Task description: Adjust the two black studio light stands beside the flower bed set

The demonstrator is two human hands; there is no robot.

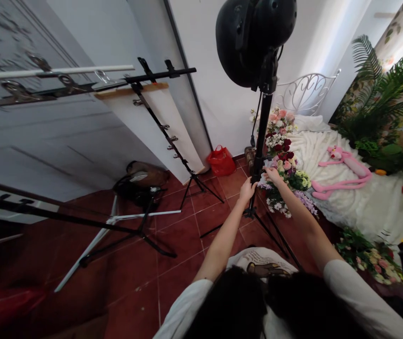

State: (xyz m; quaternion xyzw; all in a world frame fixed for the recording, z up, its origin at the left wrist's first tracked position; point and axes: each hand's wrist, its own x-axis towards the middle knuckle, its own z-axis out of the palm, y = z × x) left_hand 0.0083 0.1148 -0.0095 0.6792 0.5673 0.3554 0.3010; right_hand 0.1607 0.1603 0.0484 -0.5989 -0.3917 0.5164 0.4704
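A black light stand [263,125] rises in front of me, topped by a round black studio lamp [238,44]. Low on its pole, my left hand [248,189] is closed round the left side, thumb toward the shaft. My right hand [272,175] is at the right side of the same pole, slightly higher, its fingers bent and pinching at the stand. The exact part under those fingers is too small to make out. A cable with a plug [253,140] dangles beside the pole above my hands. The stand's tripod legs [270,233] spread over the tiles below.
Artificial flowers [286,160] border a bed with a cream cover [346,212], where a pink plush toy [353,167] lies. Leftward stand a backdrop stand with clips [159,123], a red plastic bag [221,161], a dark bag [146,176] and a white-legged stand [91,254] on red tiles.
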